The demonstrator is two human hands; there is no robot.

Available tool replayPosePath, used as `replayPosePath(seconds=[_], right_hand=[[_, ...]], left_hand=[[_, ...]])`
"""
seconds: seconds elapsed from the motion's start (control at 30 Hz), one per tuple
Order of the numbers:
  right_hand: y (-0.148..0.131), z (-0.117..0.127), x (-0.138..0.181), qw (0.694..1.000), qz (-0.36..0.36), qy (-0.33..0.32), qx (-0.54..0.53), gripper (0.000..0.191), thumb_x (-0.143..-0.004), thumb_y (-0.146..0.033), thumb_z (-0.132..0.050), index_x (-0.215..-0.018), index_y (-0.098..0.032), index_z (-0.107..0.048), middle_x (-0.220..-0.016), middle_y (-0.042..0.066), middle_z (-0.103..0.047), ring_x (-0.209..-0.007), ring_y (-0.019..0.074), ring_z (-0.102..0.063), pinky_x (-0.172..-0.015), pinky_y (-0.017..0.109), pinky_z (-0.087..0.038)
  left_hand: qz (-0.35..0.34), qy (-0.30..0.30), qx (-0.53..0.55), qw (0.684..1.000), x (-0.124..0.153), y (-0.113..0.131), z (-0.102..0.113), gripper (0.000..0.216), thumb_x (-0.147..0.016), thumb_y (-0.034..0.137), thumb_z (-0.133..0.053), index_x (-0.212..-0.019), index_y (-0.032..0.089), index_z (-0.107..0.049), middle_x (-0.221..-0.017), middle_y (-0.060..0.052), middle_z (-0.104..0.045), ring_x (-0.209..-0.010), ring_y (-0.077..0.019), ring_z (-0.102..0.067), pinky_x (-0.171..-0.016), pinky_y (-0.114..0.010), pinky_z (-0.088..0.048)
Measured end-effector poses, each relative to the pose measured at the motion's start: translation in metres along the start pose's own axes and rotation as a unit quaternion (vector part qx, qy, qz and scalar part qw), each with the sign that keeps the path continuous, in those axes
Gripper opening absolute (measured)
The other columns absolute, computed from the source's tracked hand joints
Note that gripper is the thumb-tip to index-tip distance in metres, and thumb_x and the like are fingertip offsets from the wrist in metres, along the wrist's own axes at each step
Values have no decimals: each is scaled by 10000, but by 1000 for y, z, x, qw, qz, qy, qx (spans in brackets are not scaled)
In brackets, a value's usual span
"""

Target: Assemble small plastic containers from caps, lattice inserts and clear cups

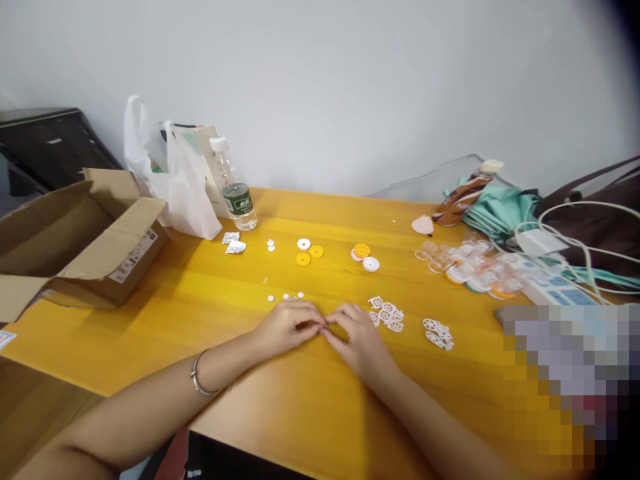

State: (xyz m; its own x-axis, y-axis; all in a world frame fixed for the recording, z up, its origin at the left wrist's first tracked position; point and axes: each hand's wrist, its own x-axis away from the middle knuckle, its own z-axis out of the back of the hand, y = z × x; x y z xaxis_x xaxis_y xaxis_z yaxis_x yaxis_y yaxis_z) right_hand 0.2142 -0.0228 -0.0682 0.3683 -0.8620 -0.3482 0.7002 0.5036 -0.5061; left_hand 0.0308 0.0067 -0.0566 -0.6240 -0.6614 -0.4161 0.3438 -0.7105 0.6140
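Note:
Both hands meet fingertip to fingertip just above the table. My left hand is closed in a pinch, and my right hand pinches from the other side. Between the fingertips is a tiny dark piece, too small to name. Small white discs lie just beyond my left hand. Close to my right hand are white spoked plastic pieces, with a second group of white spoked pieces farther right. Yellow discs and a white disc lie farther back.
An open cardboard box, a white plastic bag and a water bottle stand at left. Foil pieces lie near the bottle. At right are clear round cases, a power strip, a brown bottle and white cables.

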Motion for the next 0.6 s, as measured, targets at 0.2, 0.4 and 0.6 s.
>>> replayPosePath(seconds=[0.2, 0.4, 0.6], right_hand=[[1, 1, -1, 1000, 15, -4, -6, 59, -801, -218, -589, -852, -190, -598, -826, 57, -600, -787, 199, -551, -703, 332, -436], [-1, 0, -3, 999, 11, 3, -30, 45, -778, -173, -586, -809, -199, -567, -797, 43, -590, -770, 188, -555, -692, 316, -444], [-3, 2, -5, 999, 8, -1, -52, 26, -791, -179, -572, -808, -195, -582, -785, 38, -587, -765, 174, -564, -703, 305, -447]], left_hand=[[0, -21, -7, 1000, 0, 2, 4, 136, -829, 188, -523, -839, 149, -653, -784, -53, -681, -718, -120, -622, -685, -223, -467], [-20, -20, -36, 999, 1, 5, 3, 126, -831, 183, -510, -832, 158, -634, -769, -40, -672, -703, -122, -609, -683, -233, -457], [7, 27, -33, 999, -4, 4, 16, 148, -868, 196, -455, -872, 155, -597, -831, -49, -642, -773, -123, -594, -742, -234, -464]])
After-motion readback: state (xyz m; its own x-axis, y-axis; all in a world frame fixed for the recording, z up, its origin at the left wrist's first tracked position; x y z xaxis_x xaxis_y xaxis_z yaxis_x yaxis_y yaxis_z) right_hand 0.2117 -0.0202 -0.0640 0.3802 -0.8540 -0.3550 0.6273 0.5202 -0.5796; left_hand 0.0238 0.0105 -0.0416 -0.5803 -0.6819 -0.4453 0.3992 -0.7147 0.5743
